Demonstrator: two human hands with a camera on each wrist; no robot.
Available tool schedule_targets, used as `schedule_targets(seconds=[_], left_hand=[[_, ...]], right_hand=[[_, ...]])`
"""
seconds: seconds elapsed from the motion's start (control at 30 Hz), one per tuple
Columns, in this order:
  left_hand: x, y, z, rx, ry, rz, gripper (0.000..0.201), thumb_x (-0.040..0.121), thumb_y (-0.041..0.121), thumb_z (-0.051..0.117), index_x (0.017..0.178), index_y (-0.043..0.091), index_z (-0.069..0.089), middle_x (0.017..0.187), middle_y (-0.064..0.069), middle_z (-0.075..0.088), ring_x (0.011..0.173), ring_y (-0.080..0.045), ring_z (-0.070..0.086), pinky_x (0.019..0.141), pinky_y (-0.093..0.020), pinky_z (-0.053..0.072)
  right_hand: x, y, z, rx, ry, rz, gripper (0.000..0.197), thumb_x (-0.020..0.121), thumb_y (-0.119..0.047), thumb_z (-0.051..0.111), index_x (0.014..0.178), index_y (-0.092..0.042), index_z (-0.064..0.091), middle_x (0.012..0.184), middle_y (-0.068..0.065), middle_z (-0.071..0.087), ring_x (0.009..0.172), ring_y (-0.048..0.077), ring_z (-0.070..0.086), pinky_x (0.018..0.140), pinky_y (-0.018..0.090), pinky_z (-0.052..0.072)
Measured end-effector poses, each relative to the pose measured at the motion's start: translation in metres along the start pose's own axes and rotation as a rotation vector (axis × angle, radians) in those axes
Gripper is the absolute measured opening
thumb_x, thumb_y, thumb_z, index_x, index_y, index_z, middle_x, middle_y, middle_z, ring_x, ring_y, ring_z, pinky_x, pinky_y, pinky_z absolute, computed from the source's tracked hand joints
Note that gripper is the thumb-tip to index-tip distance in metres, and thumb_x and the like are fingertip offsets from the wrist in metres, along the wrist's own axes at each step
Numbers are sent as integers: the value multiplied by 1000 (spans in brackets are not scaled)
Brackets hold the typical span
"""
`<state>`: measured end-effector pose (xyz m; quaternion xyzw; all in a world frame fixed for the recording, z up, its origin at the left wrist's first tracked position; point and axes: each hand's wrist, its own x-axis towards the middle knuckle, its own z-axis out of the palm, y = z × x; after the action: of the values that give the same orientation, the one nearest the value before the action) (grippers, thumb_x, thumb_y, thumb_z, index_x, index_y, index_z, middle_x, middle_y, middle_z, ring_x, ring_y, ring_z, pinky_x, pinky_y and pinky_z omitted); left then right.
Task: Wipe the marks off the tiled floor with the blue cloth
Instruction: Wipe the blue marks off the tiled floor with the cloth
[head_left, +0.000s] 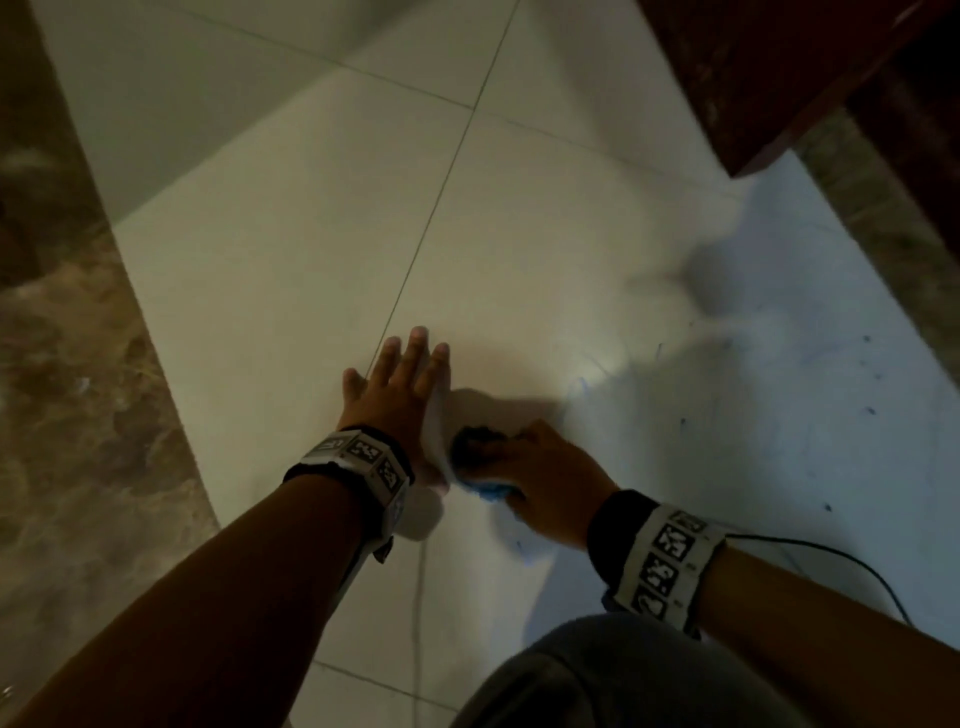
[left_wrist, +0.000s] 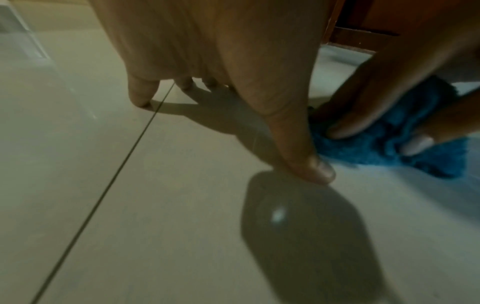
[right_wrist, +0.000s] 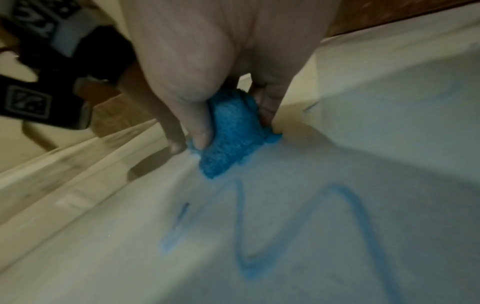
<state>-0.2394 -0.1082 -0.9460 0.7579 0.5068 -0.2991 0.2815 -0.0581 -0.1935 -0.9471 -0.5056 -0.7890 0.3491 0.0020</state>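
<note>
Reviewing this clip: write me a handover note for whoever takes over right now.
Left hand: flat on the floor, fingers spread, holding nothing.
Right hand: grips the bunched cloth, pressed to the floor beside the left hand.
Done: cannot tell.
Left: blue marks in front of the cloth; dark specks further right.

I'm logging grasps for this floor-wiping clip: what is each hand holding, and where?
The right hand grips the bunched blue cloth around its upper part, thumb and fingers on opposite sides. The left hand holds nothing.
</note>
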Motion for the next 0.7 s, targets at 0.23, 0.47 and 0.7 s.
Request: schedule_targets(seconds=[0.23, 0.47, 0.7], left_hand=[[4, 1, 1, 29, 3, -18, 150, 53, 60, 85, 146, 30, -29, 154, 3, -35, 145, -26, -22, 114, -60, 7], [4, 2, 0, 31, 2, -24, 152, 52, 60, 85, 146, 30, -30, 153, 3, -36, 145, -27, -22, 114, -60, 7], [3, 3, -1, 48, -17, -35, 152, 52, 60, 85, 146, 29, -30, 153, 2, -35, 145, -27, -22, 114, -60, 9]], right_hand=[[1, 59, -22, 56, 443, 232, 42, 70, 1, 69, 108, -16, 70, 119, 10, 65, 105, 27, 63, 91, 49, 48], [-21, 15, -1, -89, -170, -104, 47, 90, -14, 55, 131, -36, 49, 143, -11, 42, 123, 23, 37, 102, 32, 33], [-2, 52, -15, 69, 429, 106, 33, 75, -2, 61, 103, -15, 72, 110, 9, 69, 98, 28, 66, 90, 43, 51]])
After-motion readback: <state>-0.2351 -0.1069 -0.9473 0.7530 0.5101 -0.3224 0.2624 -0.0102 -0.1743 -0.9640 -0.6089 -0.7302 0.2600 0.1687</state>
